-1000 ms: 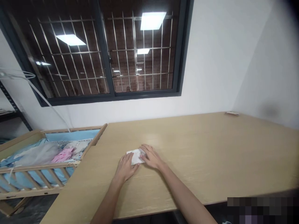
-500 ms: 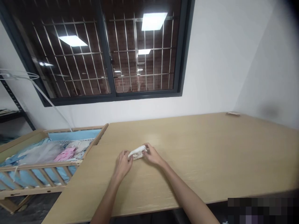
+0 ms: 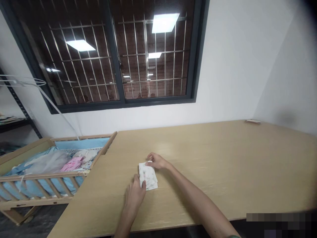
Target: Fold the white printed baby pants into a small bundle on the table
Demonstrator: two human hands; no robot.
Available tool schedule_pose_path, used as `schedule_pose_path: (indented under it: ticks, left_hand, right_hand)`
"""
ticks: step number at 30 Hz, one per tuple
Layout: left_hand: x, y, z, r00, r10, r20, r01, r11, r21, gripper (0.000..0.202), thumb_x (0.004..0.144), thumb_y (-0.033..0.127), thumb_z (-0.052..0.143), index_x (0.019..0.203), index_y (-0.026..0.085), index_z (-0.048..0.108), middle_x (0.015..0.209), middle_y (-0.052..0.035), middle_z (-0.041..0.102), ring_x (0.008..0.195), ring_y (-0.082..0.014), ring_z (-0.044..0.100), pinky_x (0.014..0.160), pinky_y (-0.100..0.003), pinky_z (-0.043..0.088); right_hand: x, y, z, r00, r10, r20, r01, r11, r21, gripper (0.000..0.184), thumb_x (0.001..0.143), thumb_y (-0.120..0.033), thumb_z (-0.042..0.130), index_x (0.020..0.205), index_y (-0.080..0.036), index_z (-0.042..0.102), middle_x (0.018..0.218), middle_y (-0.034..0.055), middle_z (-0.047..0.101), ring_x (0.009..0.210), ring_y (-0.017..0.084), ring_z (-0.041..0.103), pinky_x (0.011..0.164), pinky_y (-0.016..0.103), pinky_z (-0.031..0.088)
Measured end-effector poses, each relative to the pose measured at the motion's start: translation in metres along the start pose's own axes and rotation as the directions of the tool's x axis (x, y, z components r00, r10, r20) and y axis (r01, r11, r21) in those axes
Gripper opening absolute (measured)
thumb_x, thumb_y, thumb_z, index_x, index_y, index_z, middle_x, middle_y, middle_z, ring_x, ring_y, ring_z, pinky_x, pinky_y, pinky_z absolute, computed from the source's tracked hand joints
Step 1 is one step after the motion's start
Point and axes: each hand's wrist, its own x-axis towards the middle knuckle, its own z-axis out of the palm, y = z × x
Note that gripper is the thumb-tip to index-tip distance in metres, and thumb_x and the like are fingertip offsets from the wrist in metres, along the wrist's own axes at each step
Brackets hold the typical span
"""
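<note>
A small folded white cloth point(image 3: 148, 177) with faint printed marks is on or just above the wooden table. My left hand point(image 3: 135, 191) grips its lower left edge, the thumb lying over the top face. At the far edge of the cloth, my right hand point(image 3: 156, 161) pinches it between thumb and fingers. The lower right corner shows more than one layer. Whatever lies under the cloth is hidden.
The wooden table point(image 3: 210, 158) stretches to the white wall. To its left stands a wooden crib point(image 3: 47, 195) with blue lining and piled fabrics. A small flat object point(image 3: 252, 121) lies at the far right corner. A barred window point(image 3: 153, 66) is behind.
The cloth, earlier a narrow folded strip held between both hands, now shows its broad printed face. My right hand has shifted to its far edge, my left hand nearer to me.
</note>
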Motion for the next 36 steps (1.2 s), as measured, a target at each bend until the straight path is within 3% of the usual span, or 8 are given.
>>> schedule_pose_path:
  ticks: [5, 9, 14, 19, 23, 26, 30, 36]
  left_hand:
    - [-0.002, 0.005, 0.001, 1.000, -0.007, -0.022, 0.012, 0.967, 0.253, 0.032, 0.101, 0.036, 0.039, 0.115, 0.016, 0.058, 0.097, -0.0141, 0.073, 0.094, -0.0311, 0.069, 0.077, -0.037, 0.047]
    - [-0.020, 0.009, 0.008, 0.968, 0.150, -0.203, -0.086, 0.952, 0.294, 0.043, 0.100, 0.041, 0.037, 0.120, 0.013, 0.062, 0.117, -0.0201, 0.067, 0.106, -0.0344, 0.063, 0.089, -0.044, 0.048]
    - [-0.053, 0.019, 0.042, 0.932, 0.291, -0.214, -0.244, 0.944, 0.224, 0.063, 0.098, 0.048, 0.038, 0.144, 0.007, 0.049, 0.150, -0.0240, 0.047, 0.138, -0.0413, 0.042, 0.108, -0.052, 0.038]
    - [-0.067, 0.019, 0.061, 0.938, 0.301, -0.173, -0.247, 0.928, 0.279, 0.062, 0.099, 0.051, 0.035, 0.133, 0.008, 0.064, 0.135, -0.0232, 0.062, 0.133, -0.0419, 0.047, 0.113, -0.057, 0.034]
    - [-0.064, 0.013, 0.058, 0.925, 0.344, -0.161, -0.300, 0.921, 0.247, 0.056, 0.099, 0.051, 0.036, 0.132, 0.018, 0.066, 0.134, -0.0177, 0.064, 0.132, -0.0398, 0.049, 0.111, -0.059, 0.037]
    - [-0.061, 0.009, 0.058, 0.933, 0.334, -0.135, -0.299, 0.927, 0.228, 0.061, 0.099, 0.054, 0.034, 0.132, 0.014, 0.066, 0.137, -0.0203, 0.062, 0.132, -0.0401, 0.049, 0.112, -0.058, 0.036]
    - [-0.062, 0.009, 0.057, 0.935, 0.306, -0.179, -0.264, 0.938, 0.226, 0.061, 0.099, 0.052, 0.036, 0.134, 0.011, 0.063, 0.141, -0.0210, 0.058, 0.135, -0.0392, 0.046, 0.114, -0.057, 0.035]
    - [-0.064, 0.013, 0.054, 0.934, 0.304, -0.187, -0.264, 0.942, 0.209, 0.062, 0.099, 0.049, 0.037, 0.147, 0.012, 0.050, 0.155, -0.0188, 0.043, 0.144, -0.0393, 0.036, 0.111, -0.054, 0.038]
  right_hand:
    - [0.003, 0.020, 0.013, 1.000, -0.013, 0.001, 0.013, 0.993, -0.113, 0.036, 0.080, -0.032, 0.077, 0.108, -0.015, 0.064, 0.098, 0.0070, 0.070, 0.083, 0.018, 0.065, 0.072, 0.029, 0.052]
    - [-0.010, -0.006, 0.010, 0.983, -0.181, 0.042, 0.186, 0.941, -0.284, 0.040, 0.091, -0.035, 0.065, 0.126, -0.017, 0.062, 0.124, 0.0132, 0.067, 0.114, 0.026, 0.062, 0.097, 0.039, 0.049]
    - [-0.039, -0.058, 0.015, 0.866, -0.382, 0.323, 0.479, 0.818, -0.318, 0.053, 0.101, -0.049, 0.048, 0.149, -0.026, 0.048, 0.155, 0.0082, 0.046, 0.144, 0.027, 0.040, 0.119, 0.045, 0.028]
    - [-0.070, -0.065, 0.034, 0.735, -0.406, 0.544, 0.577, 0.795, -0.186, 0.052, 0.104, -0.047, 0.040, 0.154, -0.033, 0.041, 0.161, 0.0006, 0.036, 0.152, 0.021, 0.026, 0.125, 0.041, 0.016]
    - [-0.080, -0.051, 0.040, 0.750, -0.329, 0.574, 0.492, 0.858, -0.150, 0.050, 0.105, -0.046, 0.041, 0.153, -0.035, 0.042, 0.160, -0.0018, 0.038, 0.151, 0.019, 0.027, 0.125, 0.040, 0.015]
    - [-0.075, -0.045, 0.040, 0.741, -0.319, 0.592, 0.483, 0.864, -0.139, 0.052, 0.105, -0.049, 0.036, 0.155, -0.034, 0.037, 0.162, -0.0013, 0.034, 0.152, 0.018, 0.024, 0.126, 0.040, 0.014]
    - [-0.055, -0.035, 0.038, 0.739, -0.295, 0.606, 0.477, 0.864, -0.161, 0.056, 0.105, -0.052, 0.034, 0.157, -0.031, 0.034, 0.163, 0.0003, 0.032, 0.152, 0.018, 0.023, 0.126, 0.039, 0.013]
    - [-0.019, -0.012, 0.028, 0.796, -0.283, 0.534, 0.457, 0.861, -0.224, 0.056, 0.104, -0.052, 0.039, 0.156, -0.031, 0.036, 0.163, -0.0002, 0.031, 0.152, 0.018, 0.023, 0.126, 0.039, 0.011]
